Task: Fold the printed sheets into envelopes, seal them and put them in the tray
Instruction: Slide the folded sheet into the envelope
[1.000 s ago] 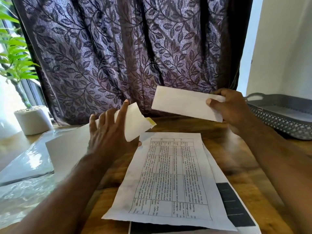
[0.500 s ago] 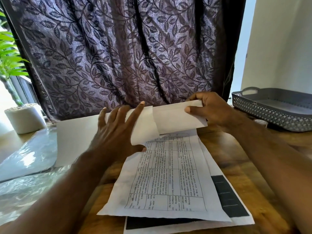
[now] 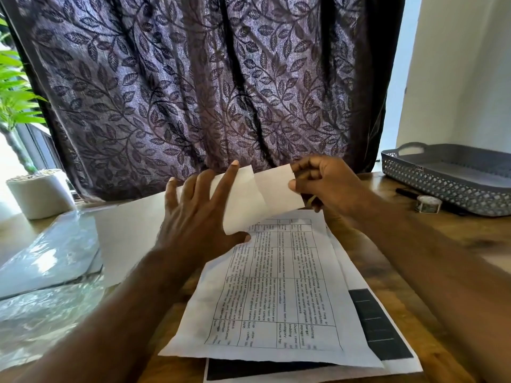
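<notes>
A dark leaf-patterned curtain (image 3: pixel 207 92) fills the far side, and below it runs the wooden counter (image 3: pixel 456 244). At the near centre of the counter lies a loose pile of printed sheets (image 3: pixel 276 299), the top one a table of text, with a dark-blocked page showing under it. Crinkled clear plastic (image 3: pixel 49 258) covers the near left, with a blank white sheet (image 3: pixel 130 236) just beside it. The grey lattice tray (image 3: pixel 442 189) sits at the far right, and a white plant pot (image 3: pixel 41 194) at the far left.

Above the far end of the pile, the left grip (image 3: pixel 199 214) holds a white envelope (image 3: pixel 243 205) clear of the counter, fingers spread along it and thumb beneath. The right grip (image 3: pixel 329 186) pinches the right end of a folded sheet (image 3: pixel 279 192), whose left end overlaps the envelope; it looks to be going into the mouth.

Both papers are light, thin and limp, so they will likely buckle if pushed from one corner. Holding the folded sheet along its short end and keeping the envelope mouth spread seems the safest way.

Smallest, just near of the tray: a tape roll (image 3: pixel 428 203) and a black pen (image 3: pixel 406 192).
</notes>
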A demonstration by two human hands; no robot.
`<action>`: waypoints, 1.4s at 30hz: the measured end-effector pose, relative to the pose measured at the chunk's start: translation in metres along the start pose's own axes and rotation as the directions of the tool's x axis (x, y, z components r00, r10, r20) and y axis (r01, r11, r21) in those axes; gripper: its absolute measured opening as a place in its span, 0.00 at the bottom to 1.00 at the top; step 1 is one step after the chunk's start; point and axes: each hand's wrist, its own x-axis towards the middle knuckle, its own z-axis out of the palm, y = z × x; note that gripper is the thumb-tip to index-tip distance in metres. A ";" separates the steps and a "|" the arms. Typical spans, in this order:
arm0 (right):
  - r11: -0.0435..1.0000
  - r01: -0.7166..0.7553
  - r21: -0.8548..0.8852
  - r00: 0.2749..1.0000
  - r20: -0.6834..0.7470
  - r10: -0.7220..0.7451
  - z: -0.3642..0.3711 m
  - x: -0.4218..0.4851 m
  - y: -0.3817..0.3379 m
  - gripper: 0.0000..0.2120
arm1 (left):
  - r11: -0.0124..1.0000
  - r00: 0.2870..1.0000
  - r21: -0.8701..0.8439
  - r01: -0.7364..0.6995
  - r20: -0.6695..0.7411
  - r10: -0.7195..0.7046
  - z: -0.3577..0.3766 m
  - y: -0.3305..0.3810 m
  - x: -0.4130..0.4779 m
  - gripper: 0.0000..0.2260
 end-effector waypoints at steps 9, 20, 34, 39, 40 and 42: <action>0.999 0.031 -0.022 0.995 0.099 -0.029 0.030 -0.004 0.004 0.09 | 0.997 0.994 0.018 -0.080 -0.080 0.081 0.005 0.023 0.001 0.55; 0.997 -0.047 -0.060 0.974 0.220 0.059 0.027 -0.002 0.008 0.18 | 0.997 0.993 0.024 -0.071 -0.090 0.073 0.003 0.023 -0.002 0.50; 0.991 -0.128 0.025 0.968 0.219 0.120 0.038 -0.009 0.003 0.05 | 1.000 0.996 -0.008 -0.030 -0.088 0.030 -0.001 0.029 -0.001 0.43; 0.986 -0.159 0.052 0.946 0.295 0.137 0.037 -0.013 0.000 0.09 | 0.996 0.996 -0.041 -0.074 0.044 0.075 0.008 0.032 -0.007 0.36; 0.985 -0.164 0.054 0.943 0.302 0.141 0.036 -0.013 0.000 0.11 | 0.995 0.995 -0.052 -0.083 0.058 0.086 0.009 0.033 -0.007 0.35; 0.988 -0.151 0.031 0.947 0.290 0.136 0.038 -0.014 0.001 0.12 | 0.993 0.992 -0.074 -0.094 0.076 0.099 0.012 0.037 -0.006 0.35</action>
